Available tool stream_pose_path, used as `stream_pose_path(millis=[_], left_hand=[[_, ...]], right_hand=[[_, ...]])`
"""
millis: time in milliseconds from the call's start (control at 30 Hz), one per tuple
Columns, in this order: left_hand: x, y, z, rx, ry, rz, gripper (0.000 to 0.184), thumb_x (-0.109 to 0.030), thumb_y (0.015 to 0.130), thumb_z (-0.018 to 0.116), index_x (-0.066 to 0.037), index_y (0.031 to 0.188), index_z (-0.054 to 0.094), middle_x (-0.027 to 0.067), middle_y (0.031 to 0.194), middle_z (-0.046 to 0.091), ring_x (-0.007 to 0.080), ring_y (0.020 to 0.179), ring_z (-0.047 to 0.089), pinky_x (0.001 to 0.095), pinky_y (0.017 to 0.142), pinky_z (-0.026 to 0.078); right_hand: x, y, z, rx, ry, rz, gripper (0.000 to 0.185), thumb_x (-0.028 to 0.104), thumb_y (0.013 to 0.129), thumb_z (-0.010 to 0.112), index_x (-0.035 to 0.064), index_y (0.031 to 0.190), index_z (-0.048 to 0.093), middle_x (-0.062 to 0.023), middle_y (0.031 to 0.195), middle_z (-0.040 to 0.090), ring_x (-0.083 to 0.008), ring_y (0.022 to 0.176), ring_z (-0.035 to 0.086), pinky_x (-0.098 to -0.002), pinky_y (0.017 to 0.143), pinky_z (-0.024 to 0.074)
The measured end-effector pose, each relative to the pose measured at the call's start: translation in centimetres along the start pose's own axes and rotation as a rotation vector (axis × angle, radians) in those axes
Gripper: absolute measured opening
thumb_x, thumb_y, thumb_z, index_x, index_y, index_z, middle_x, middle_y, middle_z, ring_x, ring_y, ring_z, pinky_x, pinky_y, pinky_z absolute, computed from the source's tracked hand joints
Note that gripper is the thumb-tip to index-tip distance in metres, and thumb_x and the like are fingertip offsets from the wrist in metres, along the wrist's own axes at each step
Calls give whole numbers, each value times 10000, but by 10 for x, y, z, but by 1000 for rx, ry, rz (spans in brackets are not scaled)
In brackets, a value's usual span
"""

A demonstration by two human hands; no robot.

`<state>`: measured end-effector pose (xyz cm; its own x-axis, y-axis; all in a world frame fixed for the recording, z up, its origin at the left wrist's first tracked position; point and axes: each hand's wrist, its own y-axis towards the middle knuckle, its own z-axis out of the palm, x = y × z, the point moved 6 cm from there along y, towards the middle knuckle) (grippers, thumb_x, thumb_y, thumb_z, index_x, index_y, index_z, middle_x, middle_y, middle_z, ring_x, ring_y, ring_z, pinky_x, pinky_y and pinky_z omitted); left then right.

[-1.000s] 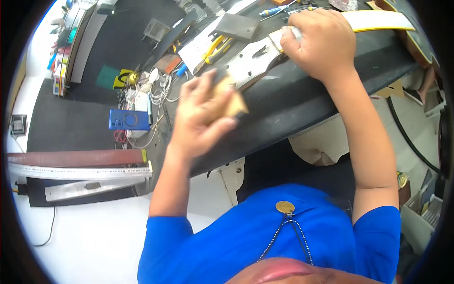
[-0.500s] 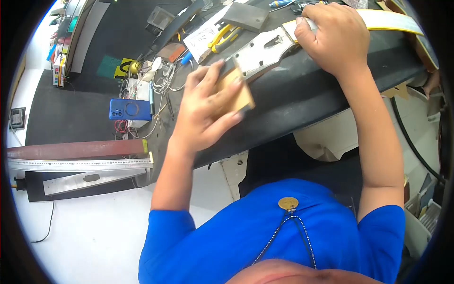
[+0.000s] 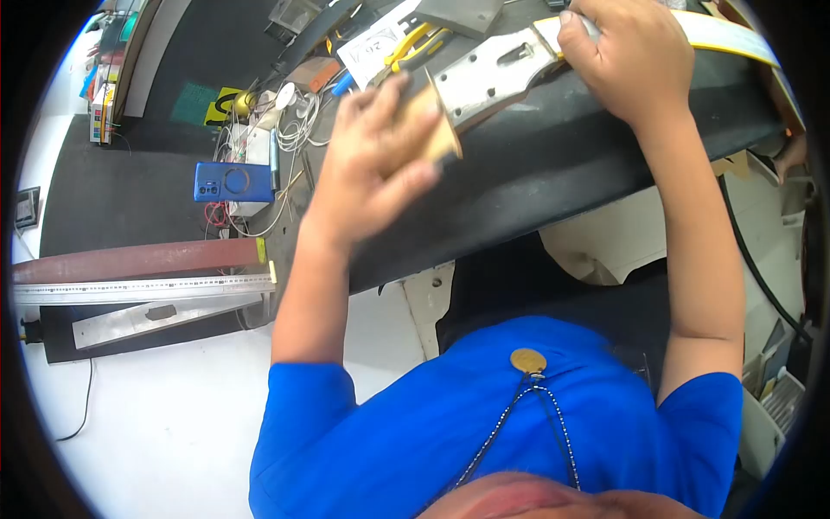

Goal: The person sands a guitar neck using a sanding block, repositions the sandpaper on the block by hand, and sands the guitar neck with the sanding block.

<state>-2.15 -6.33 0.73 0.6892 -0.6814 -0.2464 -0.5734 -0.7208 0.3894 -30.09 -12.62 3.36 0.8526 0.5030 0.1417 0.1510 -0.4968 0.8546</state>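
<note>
My left hand (image 3: 376,156), somewhat blurred, is wrapped round a tan block (image 3: 437,130) with dark ends. The block meets the near end of a whitish headstock-shaped piece (image 3: 488,78), which has small dark holes and a slot. That piece continues into a long neck with a white, yellow-edged strip (image 3: 726,39). My right hand (image 3: 635,52) grips the neck just past the slotted part, its thumb on top. Yellow-handled pliers (image 3: 415,48) and a grey block (image 3: 458,12) lie behind the headstock piece.
On the dark bench (image 3: 553,164) at the left are a blue phone (image 3: 233,182), tangled white cables (image 3: 298,130), a steel ruler (image 3: 173,287), a reddish-brown bar (image 3: 164,257) and a metal bar (image 3: 164,318). A paper sheet (image 3: 372,54) lies behind the pliers.
The bench and the things on it have shifted slightly in view. My left hand and the block have moved a little up the view; my right hand still grips the neck.
</note>
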Motion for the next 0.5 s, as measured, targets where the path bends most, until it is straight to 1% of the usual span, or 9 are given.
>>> stream_pose_path(millis=[67,100,167,233,267,333,400,467,500], left_hand=[[-6,-18,-1,33,18,55,632,-399,837,829,-114,1397,755,281,1562,571,446,1361,529,541,1182,396],[16,-29,-6,37,2,12,647,-397,839,830,-102,1409,744,285,1580,557,441,1399,514,537,1211,363],[70,-46,-20,-20,2,-182,626,-365,851,827,-77,1401,744,296,1573,561,429,1409,512,516,1221,349],[73,-50,-40,-165,-108,-269,594,-337,861,824,-63,1384,752,297,1553,580,423,1383,535,501,1206,368],[66,-48,-45,-188,-76,-185,594,-321,853,835,-52,1376,754,298,1529,602,421,1353,557,495,1186,396],[44,-39,-37,-146,-87,-101,611,-321,837,850,-51,1376,754,296,1520,611,424,1340,565,498,1175,409],[25,-23,-21,-92,-124,-79,614,-327,817,871,-76,1368,767,295,1514,611,425,1326,560,501,1156,429],[19,-6,-7,-77,-82,-93,608,-348,813,876,-110,1363,777,293,1513,606,426,1316,553,505,1150,434],[18,2,-2,-65,-61,-94,604,-359,810,878,-127,1360,782,292,1513,604,426,1312,550,506,1147,436]], right_hand=[[-7,0,2,6,42,13,305,345,765,668,74,627,640,-167,679,640,-401,709,655,-508,694,511],[-10,0,2,-1,25,10,306,347,766,669,74,631,643,-166,681,642,-400,713,657,-507,699,511],[-6,-2,1,0,10,-1,306,350,768,670,73,639,649,-165,684,645,-397,720,661,-503,710,513],[-3,0,0,30,22,20,310,356,775,673,72,652,658,-166,685,649,-399,726,663,-504,720,511],[-6,1,0,41,20,28,312,359,778,675,72,658,663,-167,686,650,-400,729,664,-504,725,511],[-47,-15,54,-110,145,-14,343,387,794,688,69,667,669,-172,686,650,-405,730,663,-506,727,508],[-43,-15,55,-87,132,-35,383,421,806,700,65,668,669,-179,685,648,-411,728,661,-509,726,506],[4,2,-2,104,-20,-29,430,460,816,711,62,660,666,-187,683,644,-416,724,656,-512,720,503],[1,1,2,93,-33,-15,447,475,816,714,61,655,663,-189,682,644,-417,723,655,-514,716,503]])
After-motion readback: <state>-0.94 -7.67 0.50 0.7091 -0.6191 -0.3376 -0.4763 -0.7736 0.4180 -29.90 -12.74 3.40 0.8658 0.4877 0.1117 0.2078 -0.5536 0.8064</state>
